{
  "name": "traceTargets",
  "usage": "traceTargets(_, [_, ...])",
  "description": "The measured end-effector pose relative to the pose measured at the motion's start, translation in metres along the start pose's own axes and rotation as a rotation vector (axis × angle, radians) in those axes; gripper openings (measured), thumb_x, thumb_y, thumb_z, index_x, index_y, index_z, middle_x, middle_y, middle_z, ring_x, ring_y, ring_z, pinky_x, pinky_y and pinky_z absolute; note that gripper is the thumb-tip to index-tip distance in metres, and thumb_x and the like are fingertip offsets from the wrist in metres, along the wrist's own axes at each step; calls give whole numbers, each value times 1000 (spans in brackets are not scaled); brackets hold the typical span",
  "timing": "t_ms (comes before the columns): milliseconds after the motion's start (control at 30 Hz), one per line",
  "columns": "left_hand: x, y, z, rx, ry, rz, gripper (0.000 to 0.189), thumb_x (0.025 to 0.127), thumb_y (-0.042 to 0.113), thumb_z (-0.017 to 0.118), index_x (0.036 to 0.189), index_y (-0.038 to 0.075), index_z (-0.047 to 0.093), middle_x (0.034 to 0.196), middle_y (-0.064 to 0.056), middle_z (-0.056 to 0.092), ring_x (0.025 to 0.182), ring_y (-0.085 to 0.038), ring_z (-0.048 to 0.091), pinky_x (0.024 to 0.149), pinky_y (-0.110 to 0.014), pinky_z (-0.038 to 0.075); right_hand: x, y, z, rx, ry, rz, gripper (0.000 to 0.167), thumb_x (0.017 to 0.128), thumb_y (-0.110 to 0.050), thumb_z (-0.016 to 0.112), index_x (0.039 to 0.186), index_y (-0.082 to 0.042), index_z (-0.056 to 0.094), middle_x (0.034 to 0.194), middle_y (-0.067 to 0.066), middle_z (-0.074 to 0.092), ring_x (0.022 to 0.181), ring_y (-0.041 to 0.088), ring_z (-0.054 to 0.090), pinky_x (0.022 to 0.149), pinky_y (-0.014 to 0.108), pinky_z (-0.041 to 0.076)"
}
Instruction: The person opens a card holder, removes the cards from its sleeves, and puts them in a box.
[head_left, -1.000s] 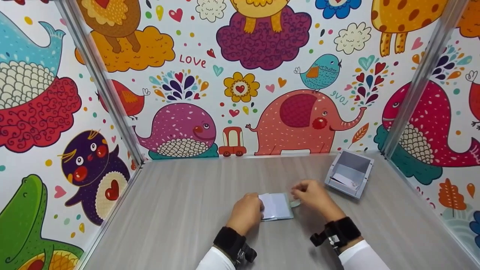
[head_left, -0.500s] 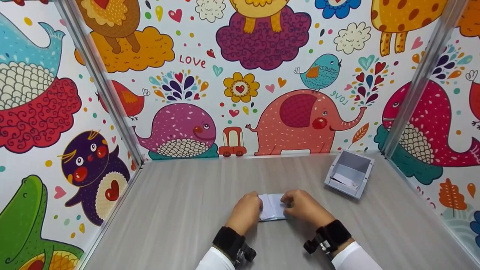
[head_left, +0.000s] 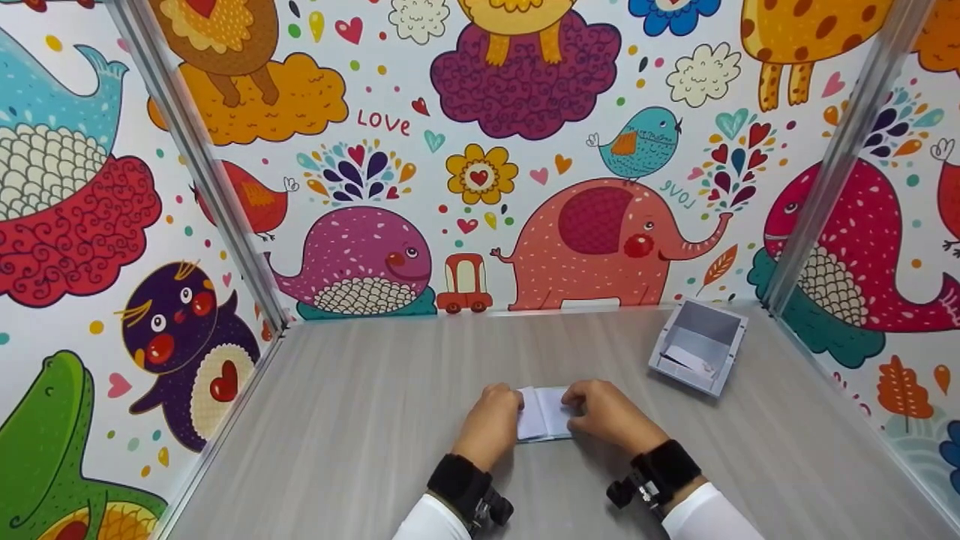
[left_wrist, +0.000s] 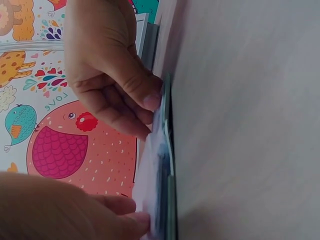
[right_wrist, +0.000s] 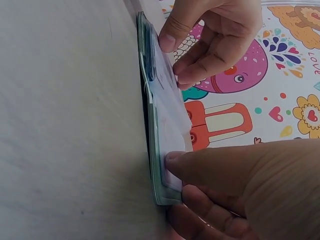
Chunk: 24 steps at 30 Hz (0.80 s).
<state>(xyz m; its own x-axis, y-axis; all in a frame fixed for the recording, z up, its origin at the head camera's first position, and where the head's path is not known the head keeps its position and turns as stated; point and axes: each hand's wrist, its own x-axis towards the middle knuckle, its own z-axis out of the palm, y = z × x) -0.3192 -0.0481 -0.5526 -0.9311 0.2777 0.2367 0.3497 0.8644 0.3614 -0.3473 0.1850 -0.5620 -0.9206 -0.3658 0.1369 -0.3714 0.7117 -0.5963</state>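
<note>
A small card holder [head_left: 545, 415] with a pale green cover and whitish pages lies spread open on the table. My left hand [head_left: 489, 424] holds its left side, and in the right wrist view that thumb [right_wrist: 169, 42] rests at the edge of the pages. On the opposite side, my right hand [head_left: 616, 417] grips the right edge. The right wrist view has the right thumb [right_wrist: 176, 162] pressing on the page, fingers curled by the outer edge. The fold between the pages shows midway between the hands.
A grey open box [head_left: 699, 346] with some white cards or papers [head_left: 688, 361] inside stands at the back right. Patterned panels [head_left: 480, 187] with metal corner posts [head_left: 210, 165] enclose the grey wood-look table [head_left: 360, 420]. Each wrist wears a black camera strap [head_left: 459, 484].
My right hand has moved left from beside the card holder onto its right edge, hiding the pale flap there. The left hand has stayed at the left side.
</note>
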Motion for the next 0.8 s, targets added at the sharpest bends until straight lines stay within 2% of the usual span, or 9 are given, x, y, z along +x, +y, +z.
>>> traceTargets(133, [0, 0, 0, 5, 10, -11, 20, 95, -8, 74, 108, 2, 84, 100, -11, 76, 99, -24, 69, 90, -38, 62, 0, 0, 0, 6, -9, 21, 29, 80, 1, 95, 106, -5, 83, 99, 5, 80, 93, 18, 70, 88, 44, 63])
traceTargets(300, [0, -2, 0, -11, 30, 21, 15, 97, -4, 75, 107, 2, 84, 101, -12, 78, 102, -29, 74, 93, -42, 63, 0, 0, 0, 10, -7, 18, 30, 80, 2, 94, 106, -4, 82, 99, 6, 80, 93, 19, 70, 90, 46, 63])
traceTargets(533, [1, -3, 1, -24, 22, 62, 20, 96, -5, 73, 108, 5, 85, 105, -11, 83, 102, -27, 77, 93, -40, 63, 0, 1, 1, 16, 1, 13, 28, 80, 0, 94, 105, -4, 82, 99, 5, 80, 94, 19, 71, 90, 46, 63])
traceTargets(733, [2, -5, 1, 0, 25, 138, 20, 91, -4, 74, 98, 10, 86, 95, -5, 82, 89, -20, 74, 81, -35, 60, 0, -2, 0, 26, -12, 10, 13, 96, -14, 89, 105, -6, 83, 96, 3, 79, 88, 16, 68, 83, 39, 61])
traceTargets(800, [1, -5, 1, 27, 39, 167, 19, 90, -3, 76, 96, 11, 87, 95, -3, 83, 88, -20, 75, 80, -34, 60, 0, -5, 1, 15, -11, -3, 15, 99, -19, 87, 106, -6, 84, 95, 3, 79, 86, 15, 67, 80, 37, 59])
